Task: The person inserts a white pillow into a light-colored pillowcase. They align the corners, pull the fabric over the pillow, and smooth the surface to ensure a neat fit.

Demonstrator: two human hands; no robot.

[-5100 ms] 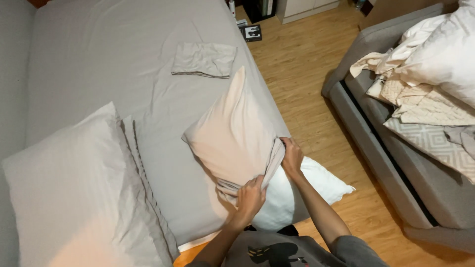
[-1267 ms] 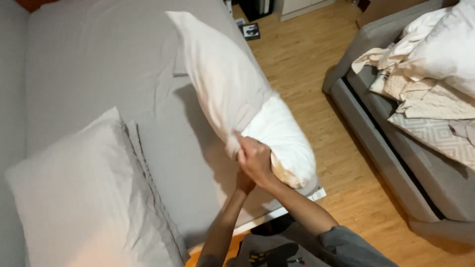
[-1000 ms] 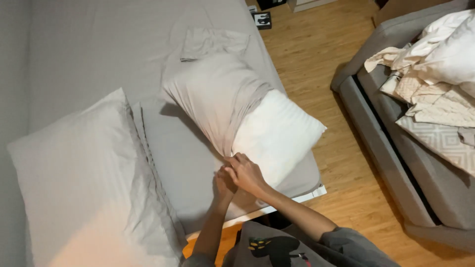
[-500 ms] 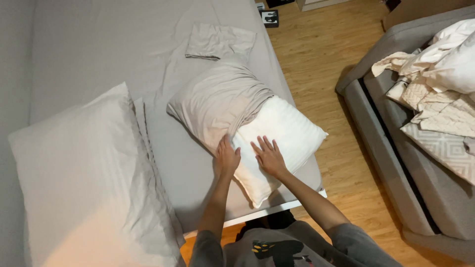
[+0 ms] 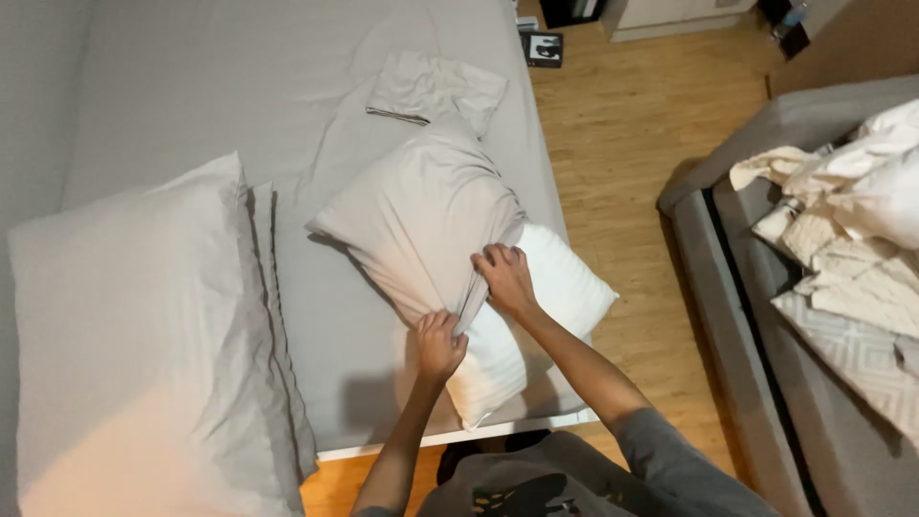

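A white pillow (image 5: 536,325) lies at the near right corner of the bed, half inside a grey pillowcase (image 5: 421,215). My left hand (image 5: 438,345) pinches the open edge of the pillowcase on its near side. My right hand (image 5: 504,278) grips the same edge a little farther up, where the grey cloth meets the bare white pillow. The pillow's covered end points toward the far side of the bed. Its bare end hangs slightly over the bed's edge.
A large covered pillow (image 5: 134,335) lies at the left on the grey bed sheet (image 5: 239,86). A folded grey cloth (image 5: 436,88) rests farther up the bed. To the right are wooden floor (image 5: 622,172) and a grey sofa (image 5: 756,287) piled with pale linens (image 5: 852,239).
The pillow was swung up in the air, then laid down on the bed. Both hands pressed flat on it and have now taken hold of the pillowcase's open edge.
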